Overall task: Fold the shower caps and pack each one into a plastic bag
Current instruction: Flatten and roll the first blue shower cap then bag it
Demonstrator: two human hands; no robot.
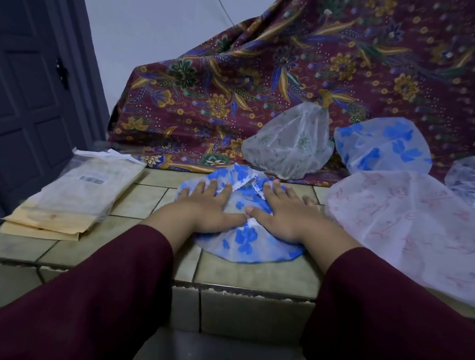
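Far left: stack of plastic bags (84, 194) on the tiled ledge (250, 274). Centre: blue-flowered shower cap (242, 238), flattened under left hand (207, 206) and right hand (285, 213), fingers spread flat. Behind: green-patterned cap (289, 144), second blue cap (384, 147). Near right: pink cap (411, 231).

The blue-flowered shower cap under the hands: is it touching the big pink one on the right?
Apart. The head view shows a strip of bare tile between the blue-flowered shower cap and the pink shower cap.
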